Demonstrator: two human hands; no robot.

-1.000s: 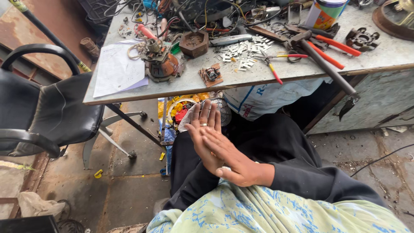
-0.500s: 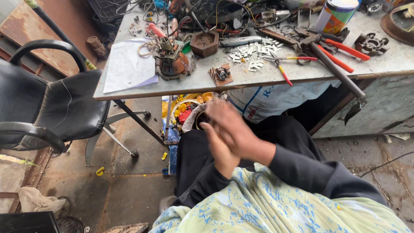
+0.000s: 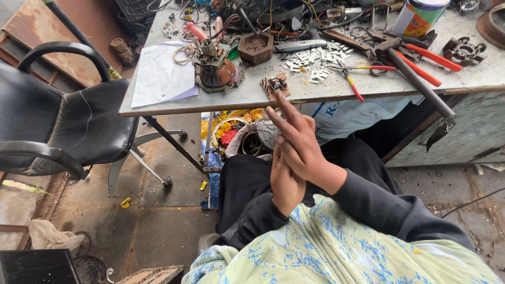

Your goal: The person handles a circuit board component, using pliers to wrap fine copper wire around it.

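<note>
Cluttered grey tabotop... Cluttered grey tabletop (image 3: 247, 97) fills the far side; a black chair (image 3: 63, 126) stands left. Right hand (image 3: 302, 150) lies across left hand (image 3: 284, 181), palms pressed together above the lap, fingers (image 3: 281, 110) straight and nearly closed on each other, holding nothing. Nearest item: a small copper-wound part (image 3: 274, 85) at the near tabletop edge, just beyond the fingertips, untouched. Risk, as a judgement: it sits close to the edge, so a careless brush could knock it to the floor; scattered metal plates (image 3: 315, 60) could scatter too.
</note>
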